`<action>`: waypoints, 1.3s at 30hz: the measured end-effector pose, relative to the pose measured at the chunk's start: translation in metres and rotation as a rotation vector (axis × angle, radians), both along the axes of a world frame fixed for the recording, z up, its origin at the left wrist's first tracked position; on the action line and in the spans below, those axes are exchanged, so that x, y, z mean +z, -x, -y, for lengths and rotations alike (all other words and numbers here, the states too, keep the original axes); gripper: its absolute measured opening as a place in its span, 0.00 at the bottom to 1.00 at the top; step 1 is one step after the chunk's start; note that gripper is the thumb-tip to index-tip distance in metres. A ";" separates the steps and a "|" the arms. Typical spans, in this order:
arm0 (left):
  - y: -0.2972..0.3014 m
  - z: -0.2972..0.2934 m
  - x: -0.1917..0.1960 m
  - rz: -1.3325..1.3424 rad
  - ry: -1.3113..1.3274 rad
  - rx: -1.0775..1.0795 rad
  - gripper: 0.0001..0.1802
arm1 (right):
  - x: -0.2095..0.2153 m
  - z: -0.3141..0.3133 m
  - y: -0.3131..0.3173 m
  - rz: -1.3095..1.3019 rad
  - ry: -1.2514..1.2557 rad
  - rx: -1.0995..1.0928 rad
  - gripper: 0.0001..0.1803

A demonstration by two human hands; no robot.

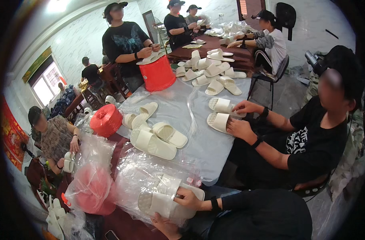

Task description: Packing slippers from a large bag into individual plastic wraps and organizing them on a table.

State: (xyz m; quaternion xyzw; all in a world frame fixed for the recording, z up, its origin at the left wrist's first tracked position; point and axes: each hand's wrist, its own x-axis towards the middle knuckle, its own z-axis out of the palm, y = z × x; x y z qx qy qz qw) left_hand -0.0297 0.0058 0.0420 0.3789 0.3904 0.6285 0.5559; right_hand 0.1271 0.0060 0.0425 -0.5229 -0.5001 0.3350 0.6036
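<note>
The grey-covered table bears white slippers, a red twine spool and a red bucket.

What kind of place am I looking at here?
Most likely a small packing workshop for footwear. Many cream slippers lie across a long table, clear plastic bags are heaped at the near end, and several people sit or stand around it handling pairs, beside a red bucket.
</note>
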 end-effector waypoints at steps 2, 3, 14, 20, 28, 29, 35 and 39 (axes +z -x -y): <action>-0.006 0.004 0.011 0.156 0.111 -0.033 0.31 | -0.004 0.001 -0.004 0.063 0.039 0.026 0.14; -0.012 0.006 0.015 0.162 0.110 -0.038 0.31 | -0.014 -0.003 -0.002 0.060 -0.066 -0.049 0.09; 0.016 -0.016 -0.067 0.009 0.281 -0.288 0.24 | -0.053 -0.045 0.027 -1.087 -0.036 -0.208 0.09; -0.001 -0.001 -0.026 0.400 0.345 -0.289 0.19 | -0.022 -0.043 0.016 0.619 -0.099 -0.157 0.16; -0.013 -0.004 -0.007 0.446 0.392 -0.411 0.25 | -0.065 -0.053 -0.007 0.540 -0.130 0.117 0.21; -0.006 -0.007 -0.021 0.478 0.413 -0.394 0.25 | -0.035 -0.043 -0.004 0.543 0.030 0.151 0.23; -0.006 -0.011 -0.026 0.532 0.318 -0.379 0.27 | 0.007 -0.017 -0.032 0.437 0.055 0.397 0.30; 0.000 0.003 -0.037 0.530 0.358 -0.319 0.25 | 0.015 -0.007 -0.032 0.611 -0.083 0.616 0.30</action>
